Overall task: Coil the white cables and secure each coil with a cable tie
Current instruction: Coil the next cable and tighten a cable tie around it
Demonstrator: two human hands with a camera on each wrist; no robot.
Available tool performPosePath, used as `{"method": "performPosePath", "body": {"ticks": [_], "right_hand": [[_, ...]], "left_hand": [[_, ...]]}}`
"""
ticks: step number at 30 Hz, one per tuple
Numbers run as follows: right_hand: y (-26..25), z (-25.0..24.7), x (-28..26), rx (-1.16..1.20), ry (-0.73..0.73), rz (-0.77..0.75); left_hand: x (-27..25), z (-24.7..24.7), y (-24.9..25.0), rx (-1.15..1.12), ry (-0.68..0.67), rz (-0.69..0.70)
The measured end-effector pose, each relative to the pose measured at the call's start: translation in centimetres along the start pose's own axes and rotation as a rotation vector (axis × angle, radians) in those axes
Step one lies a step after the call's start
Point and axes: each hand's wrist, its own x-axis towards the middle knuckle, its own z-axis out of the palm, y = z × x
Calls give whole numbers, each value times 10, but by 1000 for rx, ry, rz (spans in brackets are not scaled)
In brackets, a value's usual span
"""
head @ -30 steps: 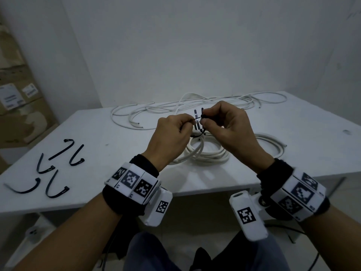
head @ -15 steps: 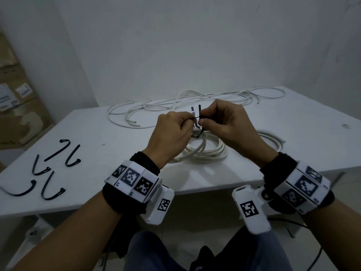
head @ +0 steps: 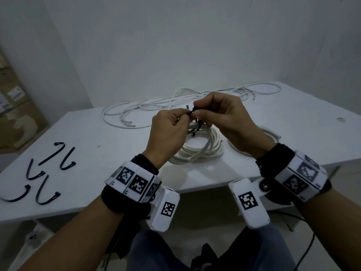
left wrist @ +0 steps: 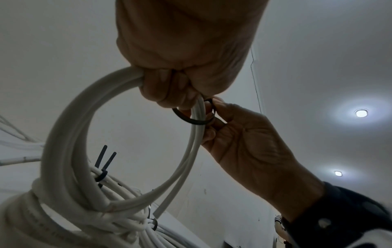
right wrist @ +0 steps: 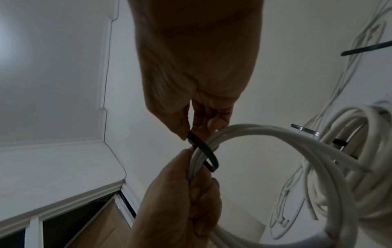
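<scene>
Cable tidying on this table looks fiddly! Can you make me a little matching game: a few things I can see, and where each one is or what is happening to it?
Things:
1. white cable coil
2. black cable tie
3. spare cable ties
4. loose cables

States:
A. lying in a tangle at the table's far side
B. looped loosely round the strands, pinched by the right hand
C. lying unused on the table's left part
D. gripped by the left hand

Pairs: 1-D, 2-B, 3-C, 4-A

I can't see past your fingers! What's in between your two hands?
A black cable tie, looped loosely around strands of the white cable coil. The left hand grips the strands; the right hand pinches the tie. The left wrist view shows it best.
</scene>
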Motion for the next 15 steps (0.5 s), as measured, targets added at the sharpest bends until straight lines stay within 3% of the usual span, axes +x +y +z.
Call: {"method": "performPosePath", "body": {"ticks": [10,15], "right_hand": [[-5,-12,-1,134,17,173],[-6,-11,0,68,-26,224]], "left_hand": [[0,10,-2,-10,46,49],[-3,12,-1,26,25,82]]}}
